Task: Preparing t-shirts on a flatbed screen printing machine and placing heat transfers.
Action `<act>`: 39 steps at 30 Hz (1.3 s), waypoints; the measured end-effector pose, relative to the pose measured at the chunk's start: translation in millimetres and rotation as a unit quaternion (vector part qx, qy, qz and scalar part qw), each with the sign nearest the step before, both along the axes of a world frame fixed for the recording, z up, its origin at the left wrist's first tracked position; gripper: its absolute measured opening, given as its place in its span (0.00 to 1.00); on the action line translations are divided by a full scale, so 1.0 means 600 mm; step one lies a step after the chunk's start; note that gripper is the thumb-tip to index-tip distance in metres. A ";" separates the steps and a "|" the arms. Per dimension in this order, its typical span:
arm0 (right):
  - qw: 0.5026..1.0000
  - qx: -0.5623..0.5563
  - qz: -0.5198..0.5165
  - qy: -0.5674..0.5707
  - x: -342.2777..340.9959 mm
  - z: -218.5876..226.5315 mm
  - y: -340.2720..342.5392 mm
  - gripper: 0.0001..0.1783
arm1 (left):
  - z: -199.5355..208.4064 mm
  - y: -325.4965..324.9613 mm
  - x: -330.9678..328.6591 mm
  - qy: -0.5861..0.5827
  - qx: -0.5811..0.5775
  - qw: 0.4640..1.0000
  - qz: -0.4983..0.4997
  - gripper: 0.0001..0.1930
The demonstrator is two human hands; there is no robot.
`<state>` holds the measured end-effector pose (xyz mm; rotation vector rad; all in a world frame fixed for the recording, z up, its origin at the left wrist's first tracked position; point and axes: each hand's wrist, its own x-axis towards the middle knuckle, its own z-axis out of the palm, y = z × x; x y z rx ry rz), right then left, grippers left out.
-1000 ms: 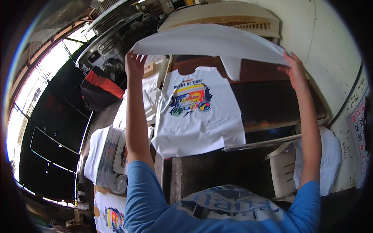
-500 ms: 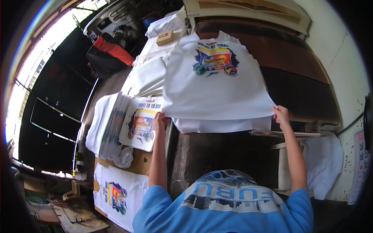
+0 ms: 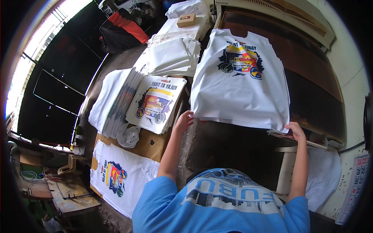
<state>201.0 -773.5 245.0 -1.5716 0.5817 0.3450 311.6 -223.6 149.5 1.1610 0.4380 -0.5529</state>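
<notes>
A white shirt panel (image 3: 241,99) with a colourful print lies spread over the dark flat bed (image 3: 311,83) of a large press-like machine. Its neck cut-out points away from me, and the hem hangs at the near edge. My left hand (image 3: 184,122) pinches the hem's left corner. At the right corner, my right hand (image 3: 296,131) grips the cloth between thumb and fingers. Left of the panel, a pile of printed paper sheets (image 3: 157,103) with the design mirrored sits beside a thick stack of folded white cloth (image 3: 110,99).
Another printed white shirt panel (image 3: 136,176) lies on the brown board (image 3: 151,148) at lower left. Farther back are white sheets (image 3: 171,56) and a small cardboard box (image 3: 186,19). White cloth (image 3: 322,176) hangs over a pale chair (image 3: 285,171) at right.
The panel has come down and flattened, its hem now nearly covering the layer below. My view has shifted, so things on the left appear farther right. Both hands remain at the hem corners.
</notes>
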 end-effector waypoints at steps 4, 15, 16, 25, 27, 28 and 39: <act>0.997 -0.070 0.003 -0.023 -0.020 -0.006 -0.013 0.07 | 0.011 -0.018 0.000 -0.012 0.017 1.000 -0.023 0.14; 0.977 -0.039 -0.177 -0.110 -0.065 0.029 0.006 0.06 | 0.051 -0.003 -0.024 -0.167 0.156 0.969 0.092 0.11; 0.980 -0.040 -0.163 -0.111 -0.064 0.031 0.000 0.06 | 0.064 -0.005 -0.032 -0.165 0.156 0.968 0.105 0.11; 0.978 -0.027 -0.012 -0.204 -0.015 0.139 0.075 0.08 | 0.227 0.075 -0.290 -0.258 0.168 0.876 0.371 0.06; 0.963 0.005 0.056 -0.264 0.011 0.194 0.129 0.12 | 0.285 0.101 -0.384 -0.294 0.203 0.815 0.457 0.08; 0.955 0.028 0.079 -0.285 0.021 0.216 0.160 0.14 | 0.299 0.118 -0.430 -0.301 0.208 0.789 0.493 0.09; 0.805 0.288 0.403 -0.327 0.107 0.303 0.452 0.19 | 0.502 0.032 -0.905 -0.371 0.349 0.510 0.694 0.16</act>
